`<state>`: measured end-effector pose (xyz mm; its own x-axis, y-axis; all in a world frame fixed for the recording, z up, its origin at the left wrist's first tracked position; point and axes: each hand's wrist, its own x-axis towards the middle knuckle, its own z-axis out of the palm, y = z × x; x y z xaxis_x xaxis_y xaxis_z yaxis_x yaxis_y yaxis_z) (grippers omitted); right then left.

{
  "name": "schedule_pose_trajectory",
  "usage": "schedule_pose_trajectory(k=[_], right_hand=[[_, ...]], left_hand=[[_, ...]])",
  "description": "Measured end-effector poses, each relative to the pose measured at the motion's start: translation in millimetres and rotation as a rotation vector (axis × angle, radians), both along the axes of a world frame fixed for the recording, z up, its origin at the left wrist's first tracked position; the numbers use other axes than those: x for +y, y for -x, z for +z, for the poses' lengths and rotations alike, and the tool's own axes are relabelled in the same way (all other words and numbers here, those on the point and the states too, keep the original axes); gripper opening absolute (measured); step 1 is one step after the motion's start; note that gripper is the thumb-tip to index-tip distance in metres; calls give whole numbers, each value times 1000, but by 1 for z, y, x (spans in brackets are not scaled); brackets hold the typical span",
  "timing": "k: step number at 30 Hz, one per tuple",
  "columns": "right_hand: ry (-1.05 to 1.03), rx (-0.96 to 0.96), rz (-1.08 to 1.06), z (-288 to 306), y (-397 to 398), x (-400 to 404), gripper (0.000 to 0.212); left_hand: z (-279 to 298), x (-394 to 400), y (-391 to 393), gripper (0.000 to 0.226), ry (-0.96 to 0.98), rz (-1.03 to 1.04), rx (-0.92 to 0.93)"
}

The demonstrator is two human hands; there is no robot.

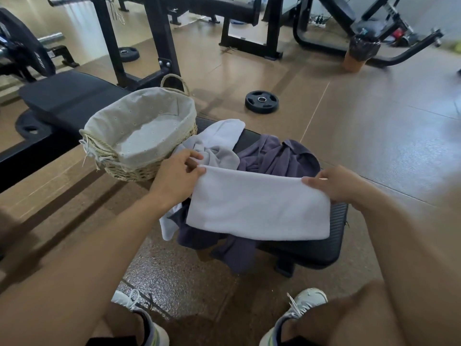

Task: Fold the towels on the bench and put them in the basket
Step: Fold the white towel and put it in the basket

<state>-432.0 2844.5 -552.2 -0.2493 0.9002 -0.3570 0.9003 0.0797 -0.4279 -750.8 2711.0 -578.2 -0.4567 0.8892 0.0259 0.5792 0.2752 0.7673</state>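
A white towel (259, 208), folded into a wide rectangle, hangs over the near end of the black bench (334, 236). My left hand (177, 176) pinches its upper left corner and my right hand (339, 183) pinches its upper right corner. Under and behind it lie a crumpled dark purple towel (282, 156) and a crumpled light grey towel (219, 143). A woven basket (139, 136) with a pale cloth liner stands on the bench to the left, with nothing inside.
A black weight plate (261, 101) lies on the brown floor beyond the bench. Black gym machine frames (159, 46) stand at the back and left. A lined bin (359, 53) sits far right. My two shoes (294, 318) show at the bottom.
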Motion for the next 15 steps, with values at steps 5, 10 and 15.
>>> schedule_pose_trajectory(k=[5,10,15], right_hand=[[0,0,-33,3,2,-3,40],[22,146,-108,10,7,-9,37],[111,350,-133,16,7,-16,30]], left_hand=[[-5,-10,-37,40,-253,-194,378],[-31,-17,-86,64,67,-536,480],[-65,-7,-85,86,317,-585,597]])
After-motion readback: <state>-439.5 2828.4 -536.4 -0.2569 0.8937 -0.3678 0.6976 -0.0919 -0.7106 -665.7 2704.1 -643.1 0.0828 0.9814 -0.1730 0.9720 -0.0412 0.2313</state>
